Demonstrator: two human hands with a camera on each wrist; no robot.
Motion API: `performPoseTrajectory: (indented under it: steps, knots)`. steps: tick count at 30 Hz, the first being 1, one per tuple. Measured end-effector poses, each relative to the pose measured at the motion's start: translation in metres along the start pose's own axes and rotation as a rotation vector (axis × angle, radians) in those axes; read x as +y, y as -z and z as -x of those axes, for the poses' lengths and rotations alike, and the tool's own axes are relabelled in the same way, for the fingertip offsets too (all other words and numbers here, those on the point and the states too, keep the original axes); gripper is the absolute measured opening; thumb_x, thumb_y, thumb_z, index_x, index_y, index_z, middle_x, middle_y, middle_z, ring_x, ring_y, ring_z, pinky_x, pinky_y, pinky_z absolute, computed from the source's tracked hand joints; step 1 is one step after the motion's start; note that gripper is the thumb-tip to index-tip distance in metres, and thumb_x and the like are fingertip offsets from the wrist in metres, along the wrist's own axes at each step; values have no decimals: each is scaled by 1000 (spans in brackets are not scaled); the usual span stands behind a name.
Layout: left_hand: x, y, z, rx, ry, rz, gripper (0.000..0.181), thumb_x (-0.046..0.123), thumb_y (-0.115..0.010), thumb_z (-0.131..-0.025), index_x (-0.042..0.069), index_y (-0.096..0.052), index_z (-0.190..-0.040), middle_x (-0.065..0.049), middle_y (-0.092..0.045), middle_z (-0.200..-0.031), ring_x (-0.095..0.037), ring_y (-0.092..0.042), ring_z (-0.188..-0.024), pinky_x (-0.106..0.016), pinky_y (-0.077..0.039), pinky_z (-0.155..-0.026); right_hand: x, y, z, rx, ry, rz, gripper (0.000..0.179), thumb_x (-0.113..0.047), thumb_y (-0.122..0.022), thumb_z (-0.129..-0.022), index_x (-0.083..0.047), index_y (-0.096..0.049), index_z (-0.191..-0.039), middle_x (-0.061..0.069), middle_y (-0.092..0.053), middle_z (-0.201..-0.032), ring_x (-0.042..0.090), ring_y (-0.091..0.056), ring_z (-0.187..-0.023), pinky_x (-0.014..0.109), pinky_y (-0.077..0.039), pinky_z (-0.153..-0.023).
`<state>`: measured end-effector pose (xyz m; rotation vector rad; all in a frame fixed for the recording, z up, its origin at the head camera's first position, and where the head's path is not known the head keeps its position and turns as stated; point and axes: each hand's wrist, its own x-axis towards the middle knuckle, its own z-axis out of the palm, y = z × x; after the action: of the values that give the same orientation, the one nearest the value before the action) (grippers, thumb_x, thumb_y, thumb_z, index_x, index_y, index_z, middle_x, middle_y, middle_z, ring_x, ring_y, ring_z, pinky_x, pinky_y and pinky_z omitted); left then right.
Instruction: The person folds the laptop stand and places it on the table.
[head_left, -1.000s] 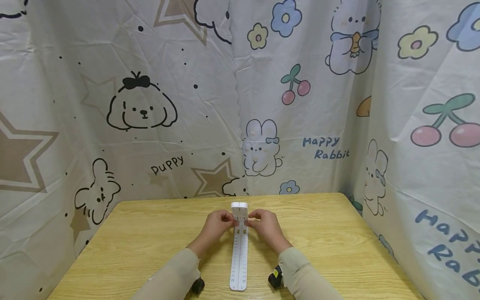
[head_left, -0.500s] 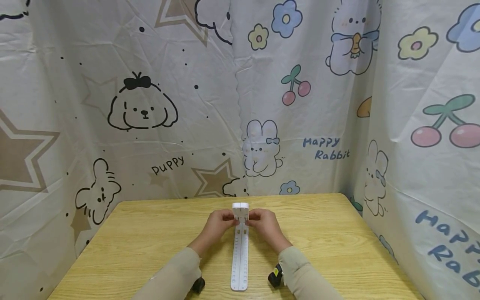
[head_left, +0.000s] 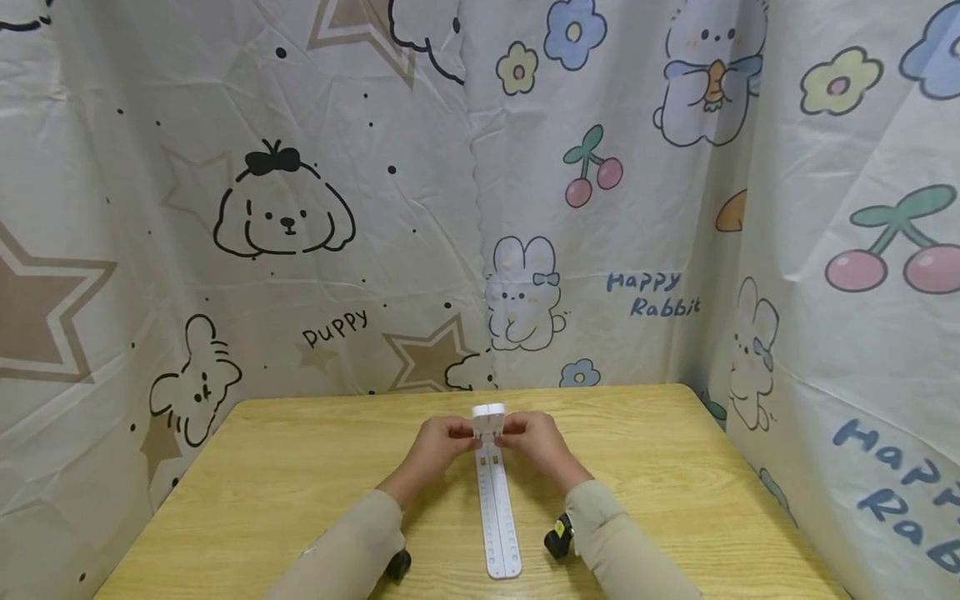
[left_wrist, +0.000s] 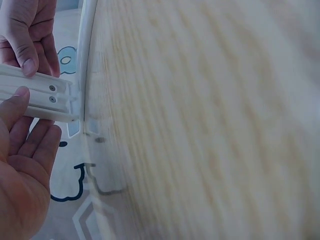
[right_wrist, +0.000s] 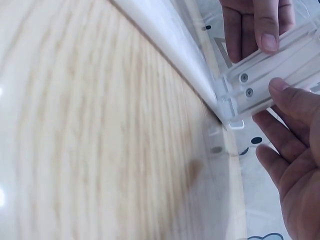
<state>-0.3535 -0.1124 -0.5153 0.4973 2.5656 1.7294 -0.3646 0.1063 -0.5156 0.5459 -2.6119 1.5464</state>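
A slim white folding stand (head_left: 495, 508), seemingly a folded laptop stand, points lengthwise away from me in the head view. Two parallel bars with rows of notches form it, and a short raised block (head_left: 488, 419) tops its far end. My left hand (head_left: 442, 442) pinches the left side near that block; my right hand (head_left: 534, 437) pinches the right side opposite. Thumbs lie on one face and the fingers are bent behind, as the left wrist view shows. Two small screws (right_wrist: 246, 85) and the hinged end of the stand appear in the right wrist view.
Beneath the hands lies a wood-grain table (head_left: 315, 467). A printed cloth (head_left: 420, 250) hangs behind it and along both sides. Black wrist cameras (head_left: 558, 536) sit under the sleeve cuffs.
The near end of the stand has swung to the right, so it now lies aslant. Both hands keep their hold and have shifted slightly right with its far end.
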Motion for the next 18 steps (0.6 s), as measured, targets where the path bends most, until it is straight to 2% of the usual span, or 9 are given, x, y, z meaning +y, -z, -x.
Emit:
performPoseTrajectory:
  steps: [6, 12, 14, 18]
  knots:
    - [1, 0, -2, -26, 3, -21, 12, 8, -81, -87, 9, -80, -99, -4, -78, -103, -16, -72, -97, -32, -61, -87, 4, 7, -1, -63, -4, 16, 5, -7, -82, -85, -10, -79, -88, 2, -78, -95, 12, -69, -86, 30, -60, -79]
    - [0, 1, -3, -63, 23, -28, 12, 7, -81, -87, 10, -81, -99, -3, -77, -106, -14, -70, -98, -28, -61, -84, 6, 13, 0, -123, -9, 0, 7, -5, -80, -87, -11, -80, -91, 1, -78, -95, 13, -68, -88, 32, -60, -82]
    - [-1, 2, -2, -80, 28, -39, 12, 9, -80, -89, 13, -81, -100, -1, -76, -108, -15, -69, -101, -30, -61, -87, 6, 14, 0, -135, -7, -4, 10, -6, -79, -87, -12, -82, -94, 0, -79, -98, 14, -69, -93, 33, -59, -86]
    - [0, 7, 0, -126, 28, -67, 12, 13, -79, -91, 20, -81, -101, 3, -74, -114, -18, -66, -113, -40, -57, -100, 6, 15, 2, -166, 0, -3, 16, -6, -77, -89, -16, -82, -101, -1, -78, -105, 17, -69, -105, 36, -59, -92]
